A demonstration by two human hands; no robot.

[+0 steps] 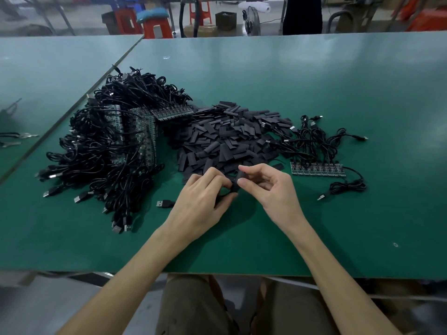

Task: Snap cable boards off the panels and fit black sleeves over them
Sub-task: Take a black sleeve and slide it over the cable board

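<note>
Right hand (268, 187) pinching sleeve (238, 180); left hand (202, 198) gripping cable (223, 195) beside it — sleeve pile (229, 141) lying just beyond both.

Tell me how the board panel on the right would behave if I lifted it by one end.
The panel looks flat and thin, so probably stiff and light. Its attached cables lie in loose coils, so they would likely dangle and drag.

Black sleeve pile (225, 141) mid-table, cabled panel stack (135, 134) left, single panel (318, 168) right
</note>
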